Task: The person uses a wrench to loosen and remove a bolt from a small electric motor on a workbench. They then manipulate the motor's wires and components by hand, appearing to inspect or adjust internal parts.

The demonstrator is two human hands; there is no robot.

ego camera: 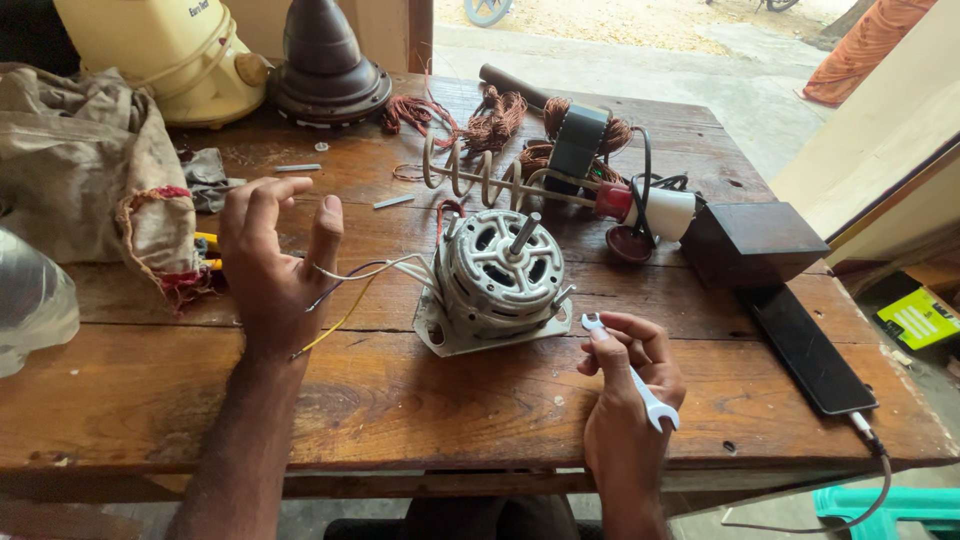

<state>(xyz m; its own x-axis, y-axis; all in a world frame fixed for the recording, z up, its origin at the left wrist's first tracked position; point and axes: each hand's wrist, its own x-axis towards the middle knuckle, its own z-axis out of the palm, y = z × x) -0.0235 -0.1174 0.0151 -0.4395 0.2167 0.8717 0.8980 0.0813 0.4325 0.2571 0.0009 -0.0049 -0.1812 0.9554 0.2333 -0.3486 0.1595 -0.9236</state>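
Right hand (630, 390) low at counter (150, 400) edge, fingers (625, 330) clenched round small spanner (640, 385). Motor (495, 280) just ahead, between hands. Left hand (275, 265) fingers released, hovering beside motor's wires (350, 285).

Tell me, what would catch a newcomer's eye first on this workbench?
Probably the grey motor standing mid-table with its shaft up and coloured wires trailing left under the open left hand. Just right of it, the right hand holds a small white spanner. Behind the motor lie copper coils and a heating coil, with a phone near the table's right edge.
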